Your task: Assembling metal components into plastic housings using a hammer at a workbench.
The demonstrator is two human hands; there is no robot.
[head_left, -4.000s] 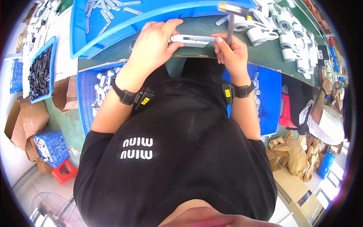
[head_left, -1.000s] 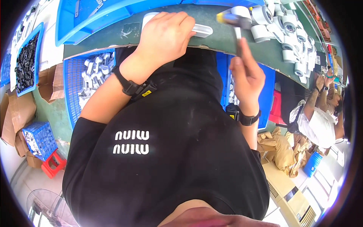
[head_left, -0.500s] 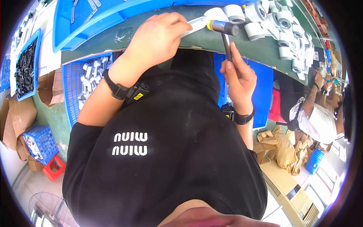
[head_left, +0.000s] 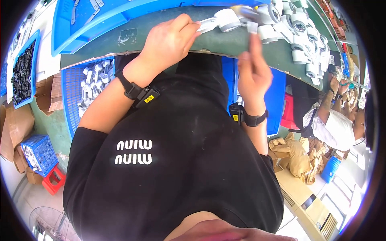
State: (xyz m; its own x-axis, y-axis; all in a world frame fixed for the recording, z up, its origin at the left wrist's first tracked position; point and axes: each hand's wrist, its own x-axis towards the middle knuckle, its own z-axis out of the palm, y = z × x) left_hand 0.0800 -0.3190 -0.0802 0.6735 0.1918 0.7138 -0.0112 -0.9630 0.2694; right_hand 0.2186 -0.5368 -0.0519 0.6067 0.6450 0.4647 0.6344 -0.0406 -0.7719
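Steadily, left hand point(head_left: 171, 40) pins the white part point(head_left: 225, 21) on the worktop point(head_left: 161, 42); right hand point(head_left: 252, 74), closed on the hammer point(head_left: 251, 18), should strike squarely.

Bright, even daylight; the hammer point(head_left: 246, 13) above the right hand point(head_left: 252, 76) is motion-blurred. Fisheye bends the green bench point(head_left: 169, 38) edge; corners are black.

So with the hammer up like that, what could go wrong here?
1. The left hand pins the white part with its fingertips close beside where the hammer lands; a slightly off blow could catch them.
2. The right hand grips the handle low, and the head is motion-blurred, so aim may wander.
3. The loose white parts crowded nearby could get knocked off the green bench.
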